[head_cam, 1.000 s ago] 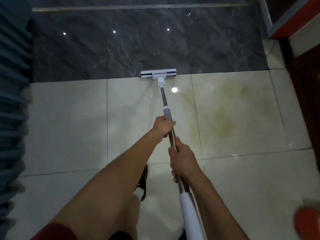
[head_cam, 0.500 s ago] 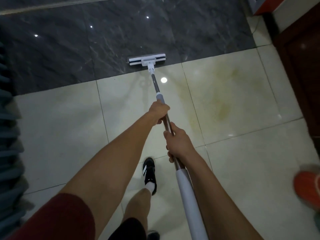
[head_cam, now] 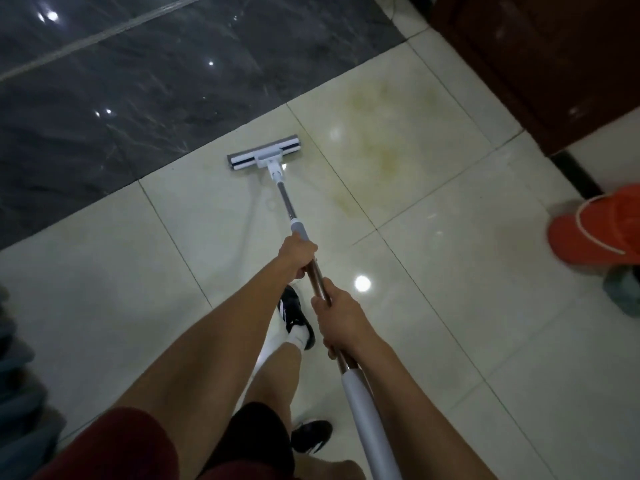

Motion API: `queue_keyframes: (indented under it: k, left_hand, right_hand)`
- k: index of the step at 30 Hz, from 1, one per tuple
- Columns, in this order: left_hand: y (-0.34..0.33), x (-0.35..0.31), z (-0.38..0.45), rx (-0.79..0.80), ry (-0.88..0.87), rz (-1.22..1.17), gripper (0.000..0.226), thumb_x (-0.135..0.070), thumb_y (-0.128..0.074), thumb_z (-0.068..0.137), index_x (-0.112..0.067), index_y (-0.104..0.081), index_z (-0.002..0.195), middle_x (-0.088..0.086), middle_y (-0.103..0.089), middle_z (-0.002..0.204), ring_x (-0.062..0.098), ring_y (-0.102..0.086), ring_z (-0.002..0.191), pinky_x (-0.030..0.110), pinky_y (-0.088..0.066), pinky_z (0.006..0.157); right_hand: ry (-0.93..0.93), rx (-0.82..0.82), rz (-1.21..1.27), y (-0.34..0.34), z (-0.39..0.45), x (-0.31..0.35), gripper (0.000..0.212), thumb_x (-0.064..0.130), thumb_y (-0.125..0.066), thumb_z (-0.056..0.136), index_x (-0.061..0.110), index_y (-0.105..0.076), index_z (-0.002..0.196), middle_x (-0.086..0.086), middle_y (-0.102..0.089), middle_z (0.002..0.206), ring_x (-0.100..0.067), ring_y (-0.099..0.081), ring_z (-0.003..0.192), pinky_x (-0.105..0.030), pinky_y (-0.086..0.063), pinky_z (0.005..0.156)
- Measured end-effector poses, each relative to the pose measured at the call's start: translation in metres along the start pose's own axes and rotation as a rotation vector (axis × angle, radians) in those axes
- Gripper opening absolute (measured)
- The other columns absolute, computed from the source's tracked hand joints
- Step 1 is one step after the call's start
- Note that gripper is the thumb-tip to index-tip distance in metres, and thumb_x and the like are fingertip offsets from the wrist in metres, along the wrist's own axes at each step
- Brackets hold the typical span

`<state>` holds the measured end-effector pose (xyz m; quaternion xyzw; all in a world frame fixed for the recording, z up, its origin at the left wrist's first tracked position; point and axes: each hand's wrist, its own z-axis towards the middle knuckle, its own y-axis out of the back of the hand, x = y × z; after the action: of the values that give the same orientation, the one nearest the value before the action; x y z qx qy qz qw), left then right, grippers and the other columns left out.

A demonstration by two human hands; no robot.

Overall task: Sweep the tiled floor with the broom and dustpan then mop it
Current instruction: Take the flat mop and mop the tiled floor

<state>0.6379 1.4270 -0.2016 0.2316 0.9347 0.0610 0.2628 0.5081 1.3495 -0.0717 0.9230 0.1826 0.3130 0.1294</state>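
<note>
Both hands (head_cam: 298, 252) (head_cam: 337, 317) grip the mop (head_cam: 265, 159) on glossy cream tiles (head_cam: 450, 254).

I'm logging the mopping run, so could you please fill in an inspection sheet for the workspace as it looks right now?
Surface: glossy cream tiled floor with a yellowish stain; dark marble tiles beyond.
Job's things: mop head flat on the cream tile, close to the dark edge; mop handle slants back to the person. Broom and dustpan: nothing seen.
Clutter: orange bucket at the right edge, greyish cloth beside it.
Grippers: left hand grips the handle further down the pole, right hand behind it.
Cables: nothing seen.
Surroundings: dark wooden furniture top right; blurred blue-grey shape left.
</note>
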Motion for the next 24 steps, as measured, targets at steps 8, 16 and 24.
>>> queue_keyframes:
  k: [8,16,24]
  left_hand:
    - [-0.09,0.096,-0.089,0.101,-0.047,0.139,0.031,-0.018,-0.06,0.095,-0.003,-0.052,0.121,0.021,-0.067,0.103,0.027,-0.062,0.079,0.037,-0.051,0.064]
    - [-0.152,0.14,-0.15,0.174,-0.086,0.382,0.037,-0.019,-0.056,0.098,0.001,-0.049,0.128,0.017,-0.06,0.097,0.022,-0.052,0.06,0.025,-0.037,0.04]
    - [-0.148,0.128,-0.133,0.16,-0.134,0.369,0.049,-0.02,-0.055,0.097,-0.001,-0.044,0.141,0.015,-0.059,0.104,0.019,-0.052,0.065,0.024,-0.036,0.039]
  right_hand:
    - [0.01,-0.099,0.124,-0.027,-0.11,-0.126,0.039,0.024,-0.043,0.102,0.025,-0.045,0.141,0.007,-0.055,0.08,-0.01,-0.056,0.06,-0.029,-0.054,0.061]
    - [-0.048,-0.205,0.201,-0.036,-0.183,-0.19,0.04,0.025,-0.045,0.102,0.027,-0.046,0.142,0.008,-0.058,0.076,-0.006,-0.055,0.06,-0.021,-0.045,0.056]
    - [-0.094,-0.231,0.176,-0.034,-0.155,-0.175,0.038,0.025,-0.042,0.104,0.024,-0.045,0.142,0.005,-0.059,0.076,-0.006,-0.055,0.058,-0.011,-0.036,0.047]
